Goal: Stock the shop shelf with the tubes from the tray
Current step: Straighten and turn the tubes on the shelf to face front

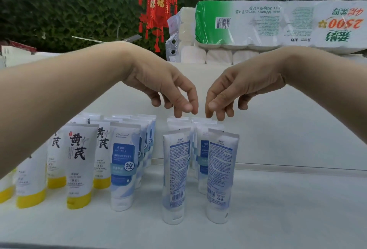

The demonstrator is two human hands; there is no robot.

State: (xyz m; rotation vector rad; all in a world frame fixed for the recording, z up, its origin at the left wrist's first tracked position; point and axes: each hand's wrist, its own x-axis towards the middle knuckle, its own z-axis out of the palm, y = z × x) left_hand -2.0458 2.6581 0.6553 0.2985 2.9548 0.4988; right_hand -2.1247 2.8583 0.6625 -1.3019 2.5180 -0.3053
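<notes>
White shelf (278,219) held upright tubes: yellow-capped tubes (79,169) left of the blue-and-white tubes (174,177). Left hand (158,87) and right hand (238,87) hung just above the rear blue-and-white ones, fingers loosely curled, holding nothing. Tissue packs (278,24) sat behind.

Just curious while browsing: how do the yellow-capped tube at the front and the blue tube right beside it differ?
The yellow-capped tube has a yellow cap and large black characters; the blue tube has a white cap and a blue label panel. The yellow-capped one stands slightly nearer the camera. Both stand upright on their caps, fronts facing out, on the white shelf.
</notes>
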